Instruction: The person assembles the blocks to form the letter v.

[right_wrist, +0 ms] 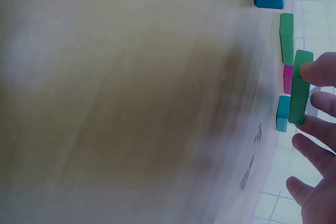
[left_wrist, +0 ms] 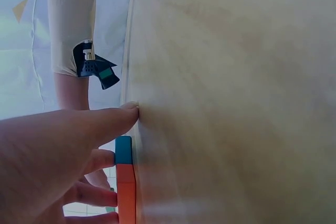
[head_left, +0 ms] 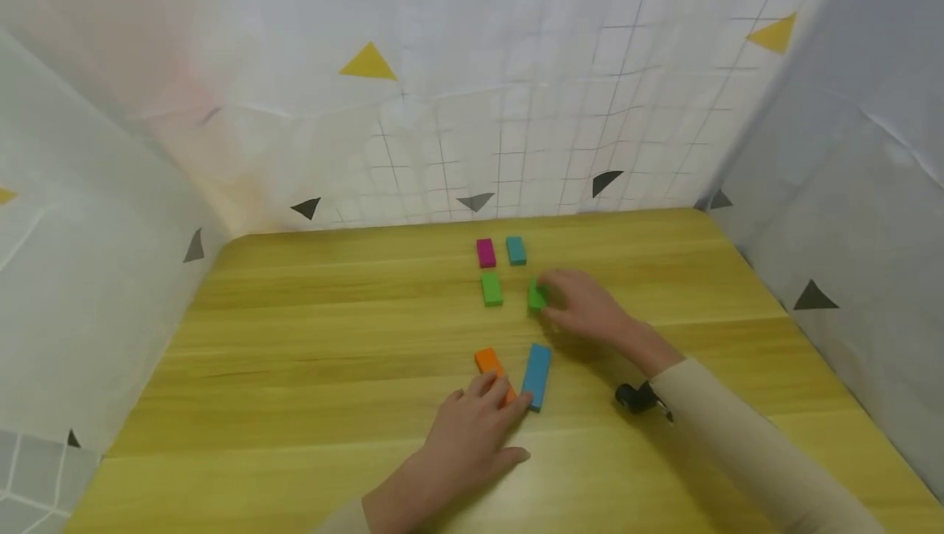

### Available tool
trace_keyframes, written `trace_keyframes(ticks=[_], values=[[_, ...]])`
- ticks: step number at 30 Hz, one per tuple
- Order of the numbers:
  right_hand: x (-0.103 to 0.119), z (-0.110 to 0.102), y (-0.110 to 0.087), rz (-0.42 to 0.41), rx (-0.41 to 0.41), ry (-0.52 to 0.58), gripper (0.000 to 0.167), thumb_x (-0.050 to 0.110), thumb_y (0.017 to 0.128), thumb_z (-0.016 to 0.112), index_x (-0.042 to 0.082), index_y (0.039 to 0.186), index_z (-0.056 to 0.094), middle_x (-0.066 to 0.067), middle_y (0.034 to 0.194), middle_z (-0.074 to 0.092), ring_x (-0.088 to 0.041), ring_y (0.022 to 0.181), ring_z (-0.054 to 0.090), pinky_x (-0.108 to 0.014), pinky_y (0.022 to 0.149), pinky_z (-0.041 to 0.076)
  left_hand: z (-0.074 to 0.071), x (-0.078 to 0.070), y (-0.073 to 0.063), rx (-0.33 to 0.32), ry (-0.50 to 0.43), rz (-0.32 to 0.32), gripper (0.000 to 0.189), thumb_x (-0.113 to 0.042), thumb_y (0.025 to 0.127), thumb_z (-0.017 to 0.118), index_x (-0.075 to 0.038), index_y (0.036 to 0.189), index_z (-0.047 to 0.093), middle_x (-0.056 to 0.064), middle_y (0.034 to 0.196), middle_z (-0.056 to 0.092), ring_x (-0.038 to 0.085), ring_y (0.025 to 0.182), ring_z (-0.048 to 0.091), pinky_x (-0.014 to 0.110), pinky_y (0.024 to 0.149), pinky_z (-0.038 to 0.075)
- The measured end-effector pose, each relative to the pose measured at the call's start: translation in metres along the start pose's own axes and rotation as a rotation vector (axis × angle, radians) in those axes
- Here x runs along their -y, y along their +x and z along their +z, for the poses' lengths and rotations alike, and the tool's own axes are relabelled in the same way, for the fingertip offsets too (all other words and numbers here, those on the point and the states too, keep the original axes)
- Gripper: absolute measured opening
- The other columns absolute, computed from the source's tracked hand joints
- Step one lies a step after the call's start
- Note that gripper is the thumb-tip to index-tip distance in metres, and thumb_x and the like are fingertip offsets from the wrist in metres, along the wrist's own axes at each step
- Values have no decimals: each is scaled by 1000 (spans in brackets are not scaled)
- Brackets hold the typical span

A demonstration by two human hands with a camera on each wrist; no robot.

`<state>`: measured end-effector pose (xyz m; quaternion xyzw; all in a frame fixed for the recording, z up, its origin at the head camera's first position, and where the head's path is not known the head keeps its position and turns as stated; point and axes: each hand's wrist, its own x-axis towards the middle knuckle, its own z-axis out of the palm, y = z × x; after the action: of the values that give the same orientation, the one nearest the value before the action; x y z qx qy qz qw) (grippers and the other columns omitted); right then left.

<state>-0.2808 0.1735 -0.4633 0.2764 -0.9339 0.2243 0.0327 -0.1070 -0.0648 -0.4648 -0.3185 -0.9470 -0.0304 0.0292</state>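
My right hand (head_left: 583, 305) pinches a green block (right_wrist: 300, 95) between thumb and fingertips, at the right of a second green block (head_left: 492, 289). In the right wrist view the held block hides part of a magenta block (right_wrist: 287, 78). My left hand (head_left: 472, 432) lies nearer the front with its fingers extended. Its fingertips rest on an orange block (head_left: 487, 360), partly covering it, and one finger touches the lower end of a longer blue block (head_left: 538, 374). The left thumb stands apart from both blocks.
Behind the green blocks, the magenta block (head_left: 486, 253) and a teal block (head_left: 516, 251) lie side by side. The wooden table (head_left: 317, 370) is bounded by white sheet walls (head_left: 280, 133) with triangle marks. A black wrist device (head_left: 637, 397) hangs below the right sleeve.
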Motion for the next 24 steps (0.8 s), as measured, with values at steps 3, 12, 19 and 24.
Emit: trace_keyframes(ticks=[3,12,19,24], values=[[2,0,-3,-4,-3,-12,39,20,82,74,12,118,63,-6,117,68,-27,111,62,-49,100,49,0,0,0,-12,6,1,67,-64,85,64,-33,143,52,0,134,57,26,133,49,45,83,56],[5,-1,-14,-31,-12,-44,40,21,81,75,10,118,64,-9,122,67,-32,117,60,-54,105,44,1,0,-1,-18,11,5,67,-65,85,64,-32,143,52,-1,133,57,25,132,49,45,81,56],[5,-1,-22,-21,-4,-64,42,24,82,75,11,120,64,-11,130,64,-33,125,56,-55,110,39,1,0,-1,-15,12,6,67,-65,85,63,-32,143,52,-1,133,57,25,132,49,44,81,56],[9,-3,-25,-24,-7,-60,42,24,81,76,10,119,64,-12,127,65,-33,121,58,-55,107,42,2,1,-1,-11,5,6,67,-65,86,63,-32,144,51,0,134,57,26,133,49,46,83,56]])
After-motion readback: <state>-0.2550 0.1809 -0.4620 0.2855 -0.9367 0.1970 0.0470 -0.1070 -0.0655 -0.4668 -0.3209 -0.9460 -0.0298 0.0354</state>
